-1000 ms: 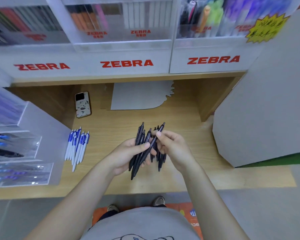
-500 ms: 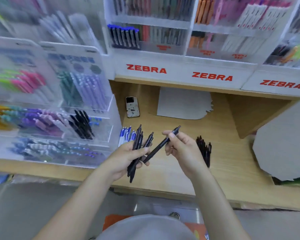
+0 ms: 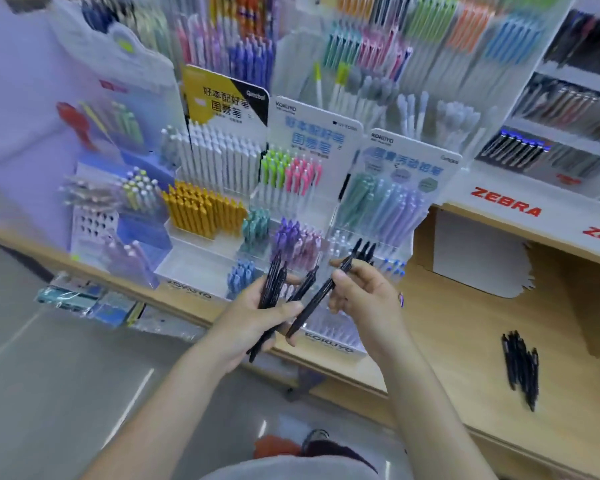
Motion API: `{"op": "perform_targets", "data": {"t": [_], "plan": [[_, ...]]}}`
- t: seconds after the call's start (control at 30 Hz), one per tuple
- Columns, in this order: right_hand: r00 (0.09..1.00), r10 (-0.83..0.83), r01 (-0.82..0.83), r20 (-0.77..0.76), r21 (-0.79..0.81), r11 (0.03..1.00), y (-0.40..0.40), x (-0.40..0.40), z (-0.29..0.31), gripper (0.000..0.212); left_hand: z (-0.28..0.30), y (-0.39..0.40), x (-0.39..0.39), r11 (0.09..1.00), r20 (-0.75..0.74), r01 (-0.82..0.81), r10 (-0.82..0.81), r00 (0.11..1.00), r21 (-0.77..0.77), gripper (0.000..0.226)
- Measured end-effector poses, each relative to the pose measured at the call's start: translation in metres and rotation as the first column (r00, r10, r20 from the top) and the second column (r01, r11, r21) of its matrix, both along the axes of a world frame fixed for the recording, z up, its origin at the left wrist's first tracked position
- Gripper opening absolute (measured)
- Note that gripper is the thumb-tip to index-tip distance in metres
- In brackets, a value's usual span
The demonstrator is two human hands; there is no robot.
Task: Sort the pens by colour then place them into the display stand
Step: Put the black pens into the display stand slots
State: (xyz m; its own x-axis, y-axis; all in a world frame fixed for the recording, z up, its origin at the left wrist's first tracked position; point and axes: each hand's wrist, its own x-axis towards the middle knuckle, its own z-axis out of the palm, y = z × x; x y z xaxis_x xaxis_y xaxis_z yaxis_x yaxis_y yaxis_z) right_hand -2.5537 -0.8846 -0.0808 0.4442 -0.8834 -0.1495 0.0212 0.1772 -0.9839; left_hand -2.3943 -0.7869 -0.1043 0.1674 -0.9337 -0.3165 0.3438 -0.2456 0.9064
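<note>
The view has swung left onto the clear plastic display stand [image 3: 329, 216]. The left hand [image 3: 257, 317] grips a bundle of black pens [image 3: 272, 289]; right-hand fingers [image 3: 340, 275] pinch a single black pen [image 3: 317, 299]; spare black pens [image 3: 522, 367] lie on the wooden table [image 3: 458, 341].

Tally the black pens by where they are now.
Single black pen in right hand: 1
Black pen bunch in left hand: about 3, overlapping
Slotted black pens in display stand: 3 visible
Black pen pile on wooden shelf: about 5, blurred
Total: about 12
</note>
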Motion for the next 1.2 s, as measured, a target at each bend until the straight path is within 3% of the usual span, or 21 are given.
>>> {"op": "perform_targets", "data": {"t": [0.3,0.5,0.7,0.9,1.2], "plan": [[0.998,0.031,-0.032,-0.052,-0.031,0.999,-0.035,0.076,0.000,0.021,-0.011,-0.026,0.069,0.991,0.214,-0.131,0.119,0.969,0.041,0.022],[0.996,-0.093,0.094,0.016,-0.100,0.991,-0.069,0.114,-0.002,0.015,-0.013,-0.042,0.137,0.967,0.313,-0.227,0.183,0.932,0.112,0.016],[0.998,-0.025,0.009,-0.065,-0.226,0.974,-0.067,0.154,-0.027,0.019,-0.041,-0.035,0.182,0.941,0.248,-0.316,0.279,0.928,0.122,0.018],[0.990,-0.039,0.004,-0.132,-0.259,0.966,-0.039,0.206,-0.051,0.020,-0.056,-0.027,0.241,0.957,0.227,-0.261,0.229,0.947,0.124,0.012],[0.916,-0.270,0.191,-0.296,-0.268,0.944,0.018,0.288,-0.097,0.024,-0.063,-0.002,0.330,0.980,0.116,-0.085,0.065,0.991,0.182,0.013]]}}
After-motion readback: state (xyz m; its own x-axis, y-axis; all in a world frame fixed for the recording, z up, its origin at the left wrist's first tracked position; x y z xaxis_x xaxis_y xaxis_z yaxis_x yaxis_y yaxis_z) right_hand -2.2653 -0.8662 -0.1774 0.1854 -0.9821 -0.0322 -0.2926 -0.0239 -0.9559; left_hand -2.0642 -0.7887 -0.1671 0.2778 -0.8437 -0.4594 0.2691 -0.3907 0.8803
